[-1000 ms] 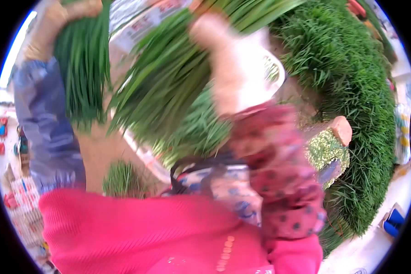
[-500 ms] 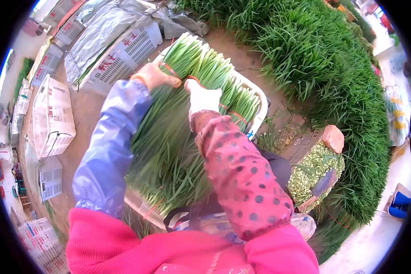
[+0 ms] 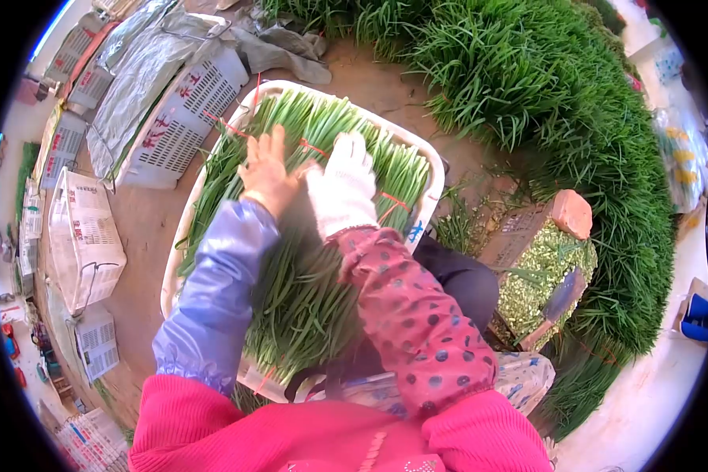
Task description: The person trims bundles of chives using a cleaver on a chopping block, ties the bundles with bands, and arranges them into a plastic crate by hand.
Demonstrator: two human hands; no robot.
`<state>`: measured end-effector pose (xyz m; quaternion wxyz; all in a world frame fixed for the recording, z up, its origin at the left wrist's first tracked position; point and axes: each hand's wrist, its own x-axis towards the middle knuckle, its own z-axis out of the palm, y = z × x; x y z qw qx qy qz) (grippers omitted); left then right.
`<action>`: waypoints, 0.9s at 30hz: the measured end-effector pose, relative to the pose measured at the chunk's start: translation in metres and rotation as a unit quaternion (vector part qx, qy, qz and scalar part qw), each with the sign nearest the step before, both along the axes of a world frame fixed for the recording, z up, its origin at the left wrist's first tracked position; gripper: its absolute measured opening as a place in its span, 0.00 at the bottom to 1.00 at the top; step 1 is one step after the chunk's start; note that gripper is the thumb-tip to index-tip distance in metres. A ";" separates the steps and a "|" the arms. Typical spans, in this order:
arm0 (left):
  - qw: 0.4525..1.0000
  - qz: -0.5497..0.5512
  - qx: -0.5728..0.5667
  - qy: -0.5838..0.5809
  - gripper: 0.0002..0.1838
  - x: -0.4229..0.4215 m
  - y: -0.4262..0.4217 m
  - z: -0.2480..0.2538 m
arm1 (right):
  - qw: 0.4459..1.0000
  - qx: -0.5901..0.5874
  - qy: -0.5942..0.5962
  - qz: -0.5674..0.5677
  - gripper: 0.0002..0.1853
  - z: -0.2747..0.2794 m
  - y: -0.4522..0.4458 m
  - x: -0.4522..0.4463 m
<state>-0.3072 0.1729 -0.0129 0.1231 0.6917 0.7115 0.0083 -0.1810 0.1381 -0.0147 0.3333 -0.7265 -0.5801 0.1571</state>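
A white crate (image 3: 426, 206) in the middle is filled with green leafy stalks (image 3: 315, 303) in bundles tied with orange-red bands. Their pale cut ends line the crate's far side. My left hand (image 3: 267, 171), in a tan glove and below a blue sleeve, lies on the bundles with its fingers spread. Close to its right, my right hand (image 3: 343, 185), in a white glove, rests flat on the stalks with fingers stretched forward. Neither hand is wrapped round a bundle.
A large heap of green stalks (image 3: 527, 86) fills the right side. Nearer stand a board with cut pale pieces (image 3: 539, 291), a knife (image 3: 565, 295) and a pinkish block (image 3: 572, 213). White crates (image 3: 88, 236) and a covered crate (image 3: 185, 110) stand at the left.
The bundles lifted in both hands earlier now lie in the crate. Both hands have let go and opened out on top of them. The view has shifted slightly.
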 end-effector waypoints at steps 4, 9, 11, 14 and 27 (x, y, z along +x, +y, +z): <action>0.988 -0.085 -0.017 0.130 0.58 0.018 -0.034 -0.018 | 0.966 0.119 -0.141 0.182 0.31 0.000 0.050 0.024; 0.990 -0.086 -0.022 0.108 0.58 0.014 -0.034 -0.060 | 0.936 0.029 -0.297 0.188 0.35 -0.051 0.065 0.029; 0.978 -0.086 -0.061 0.180 0.57 0.022 -0.029 -0.069 | 0.945 0.060 -0.262 0.184 0.36 -0.083 0.065 0.032; 0.988 -0.064 -0.048 0.135 0.55 0.008 -0.016 -0.081 | 0.956 -0.108 -0.210 0.174 0.33 -0.055 0.095 0.013; 0.984 -0.118 0.069 0.118 0.48 -0.050 0.032 -0.124 | 0.916 0.057 -0.125 -0.376 0.14 0.097 -0.355 0.330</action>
